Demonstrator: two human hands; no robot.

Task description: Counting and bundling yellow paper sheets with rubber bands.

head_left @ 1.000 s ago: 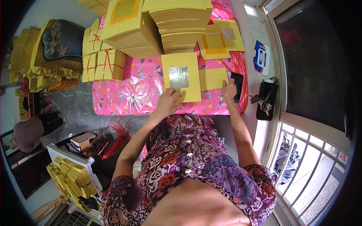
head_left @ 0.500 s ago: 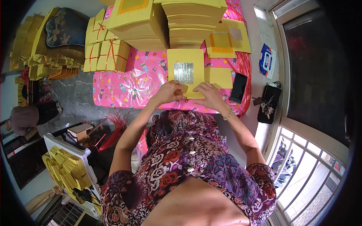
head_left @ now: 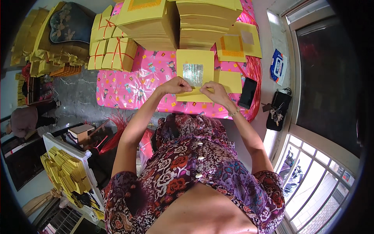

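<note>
1. Far left, well apart from the hands, bundles of yellow paper tied with red string (head_left: 113,52) sit at the edge of the pink patterned cloth (head_left: 128,87). They are untouched.
2. The left hand (head_left: 180,85) rests at the lower edge of the yellow sheet with a silver foil square (head_left: 194,72). Its fingers are bunched together and pinched on that edge, just below and to the left of the foil.
3. The sheet lies flat on the cloth, right in front of the tall stacks of yellow paper (head_left: 206,19). Its near edge appears lifted slightly between the two hands; how far it is creased cannot be told.
4. The right hand (head_left: 214,90) mirrors the left — fingertips closed on the same lower edge, a little to the right of the foil, the two hands nearly touching.
5. Judged from this, the step in hand is the start of a fold on the near edge. The next move would call for both pinches to travel evenly, so that the crease runs straight and the foil stays centred.
6. Further right, a second plain yellow sheet (head_left: 230,80) lies just beside the right hand, and a black phone (head_left: 247,93) beyond it — neither is touched.
</note>
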